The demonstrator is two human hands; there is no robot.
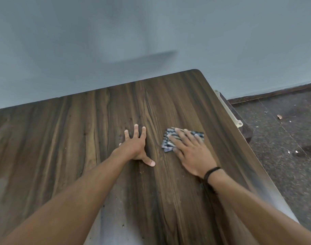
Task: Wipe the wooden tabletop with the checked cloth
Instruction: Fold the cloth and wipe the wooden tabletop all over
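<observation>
**Right of centre, cloth pressed flat on the counter**

At mid-frame I see both grips down on the dark wood-grain counter (77, 138). The right grip (188, 152) lies flat on the cloth (165, 145), fingers straight and spread, pressing rather than clutching it. The folded checked cloth shows past the fingertips and on the thumb side, right of centre and near the counter's right edge. The left grip (135, 147) sits just left of it, apart from the cloth, palm down on bare wood, with fingers splayed and thumb pointing to the lower right, holding nothing. A black band (211, 174) circles the right wrist. Small specks dot the wood around the left grip. A pale bracket (229, 110) runs along the counter's right side in the upper right of the frame, above a speckled floor (283, 135) with bits of litter. A grey-blue wall (98, 41) fills the upper half.
</observation>
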